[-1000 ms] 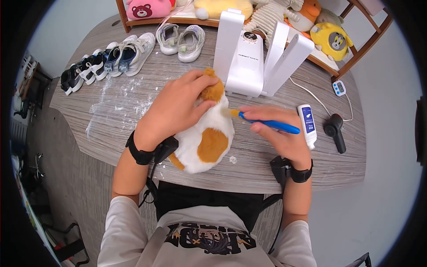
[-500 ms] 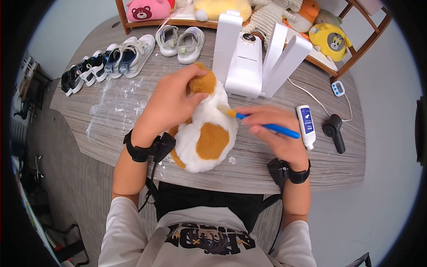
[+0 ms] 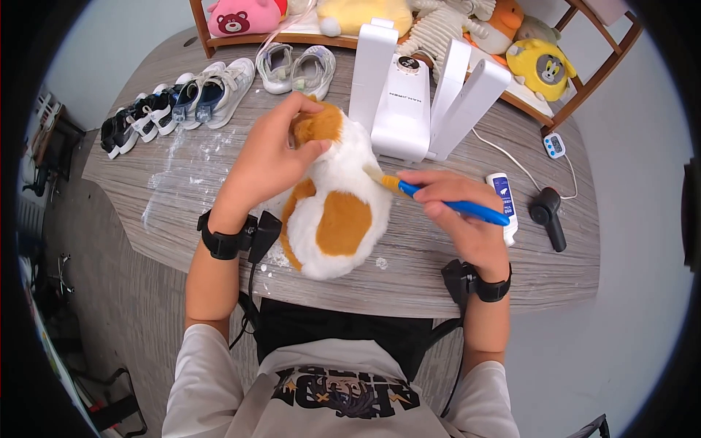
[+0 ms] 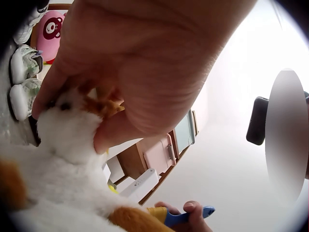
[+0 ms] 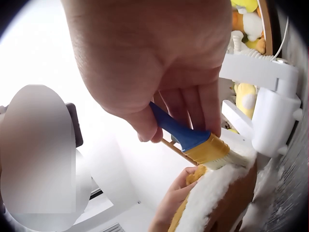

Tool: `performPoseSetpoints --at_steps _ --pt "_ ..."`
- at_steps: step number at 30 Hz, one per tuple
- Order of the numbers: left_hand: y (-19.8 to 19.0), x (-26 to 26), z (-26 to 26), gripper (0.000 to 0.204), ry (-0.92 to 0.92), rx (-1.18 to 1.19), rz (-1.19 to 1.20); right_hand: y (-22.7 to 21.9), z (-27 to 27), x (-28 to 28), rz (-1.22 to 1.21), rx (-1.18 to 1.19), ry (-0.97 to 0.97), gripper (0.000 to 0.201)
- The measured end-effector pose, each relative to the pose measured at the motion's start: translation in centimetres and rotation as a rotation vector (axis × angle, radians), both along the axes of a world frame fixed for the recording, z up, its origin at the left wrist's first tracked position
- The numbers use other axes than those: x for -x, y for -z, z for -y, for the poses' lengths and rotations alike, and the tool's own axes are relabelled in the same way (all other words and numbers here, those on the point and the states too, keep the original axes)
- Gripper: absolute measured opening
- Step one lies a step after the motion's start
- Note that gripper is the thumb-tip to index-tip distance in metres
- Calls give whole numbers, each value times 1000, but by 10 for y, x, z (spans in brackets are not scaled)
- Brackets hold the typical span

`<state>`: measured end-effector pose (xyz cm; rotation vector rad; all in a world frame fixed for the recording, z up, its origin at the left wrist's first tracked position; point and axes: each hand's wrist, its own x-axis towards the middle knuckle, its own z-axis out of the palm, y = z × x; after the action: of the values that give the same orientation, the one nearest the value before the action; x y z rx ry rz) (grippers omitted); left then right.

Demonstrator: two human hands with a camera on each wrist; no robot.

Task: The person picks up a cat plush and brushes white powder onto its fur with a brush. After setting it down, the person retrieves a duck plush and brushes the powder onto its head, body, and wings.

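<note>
A white plush toy with orange-brown patches (image 3: 343, 223) lies on the wooden table. My left hand (image 3: 269, 153) grips its head between thumb and fingers; the left wrist view shows the thumb on the white fur (image 4: 67, 130) near its dark eyes. Between the thumb and fingers of my right hand (image 3: 467, 219) is a blue-handled brush (image 3: 456, 206). In the right wrist view its pale bristles (image 5: 231, 159) touch the white fur at the toy's side, below its neck.
Behind the toy stands a white device with upright arms (image 3: 401, 109). Small shoes (image 3: 182, 98) line the back left. At right lie a white bottle (image 3: 504, 197), a black handheld device (image 3: 548, 212) and a small timer (image 3: 554, 144). White powder marks the table.
My left hand and the toy's head have moved left and away from me, and the toy's body is turned slightly. The brush has stayed at its right side.
</note>
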<state>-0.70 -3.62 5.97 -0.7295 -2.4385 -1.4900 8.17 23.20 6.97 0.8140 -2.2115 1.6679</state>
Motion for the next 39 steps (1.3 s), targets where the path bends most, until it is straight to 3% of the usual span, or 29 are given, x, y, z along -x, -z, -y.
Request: performPoseSetpoints --at_steps 2,4,8,10,13,19,22,23,25,27,29,30,31,34,36,39 --pt "2 4 6 35 -12 32 39 -1 0 -3 7 -41 -50 8" --pt "1 5 7 35 -21 64 81 1 -6 -5 61 139 -183 7" --pt "-3 3 6 34 -40 57 95 1 -13 -7 150 248 -316 7" --pt "0 3 6 35 -35 17 72 3 -7 -4 12 280 8 7" --pt "1 5 6 36 -20 9 -12 2 -4 -1 8 79 52 8" --pt "-2 2 9 33 -46 110 63 0 -12 -13 182 262 -287 17" --pt "-3 2 7 33 -50 113 18 0 -9 -11 54 435 -83 15" --pt "-5 1 6 34 -59 88 36 1 -5 -8 54 434 -81 15" --pt "-6 -1 4 35 -67 61 50 6 -2 -2 -67 266 201 9" --pt "-5 -1 4 35 -76 87 4 -1 -2 -3 -28 166 99 5" --pt "-8 -3 4 35 -54 122 -6 -3 -5 -8 83 23 -191 6" --pt "-8 -3 4 35 -35 157 -17 -2 -9 -11 221 135 -317 7" --pt "-8 -3 5 35 -35 157 -18 -2 -9 -12 221 135 -317 7" --pt "-8 -4 6 37 -54 217 6 0 -5 -9 175 307 -261 7" --pt "-8 -7 4 39 30 154 73 2 2 -1 -27 133 152 8" --pt "-12 -14 0 40 82 225 24 7 8 4 -3 44 123 10"
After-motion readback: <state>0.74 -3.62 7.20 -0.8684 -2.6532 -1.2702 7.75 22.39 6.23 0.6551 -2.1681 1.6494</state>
